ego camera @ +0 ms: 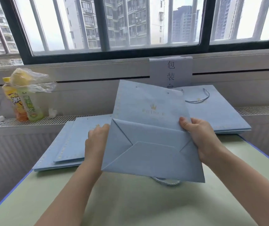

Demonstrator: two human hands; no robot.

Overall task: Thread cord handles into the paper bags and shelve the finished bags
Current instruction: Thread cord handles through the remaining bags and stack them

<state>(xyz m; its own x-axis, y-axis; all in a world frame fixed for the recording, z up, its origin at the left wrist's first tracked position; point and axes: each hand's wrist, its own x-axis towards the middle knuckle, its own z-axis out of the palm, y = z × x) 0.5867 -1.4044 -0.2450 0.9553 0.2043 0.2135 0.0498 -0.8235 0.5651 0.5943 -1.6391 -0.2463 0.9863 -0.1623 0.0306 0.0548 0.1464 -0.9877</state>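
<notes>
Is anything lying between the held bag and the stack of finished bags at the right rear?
Nothing visible does. The held bag, gripped by the left hand and right hand, hangs directly in front of the finished stack, with only bare table beneath.

Held bag (148, 128) between left stack (68, 144), right stack (220, 111).
</notes>
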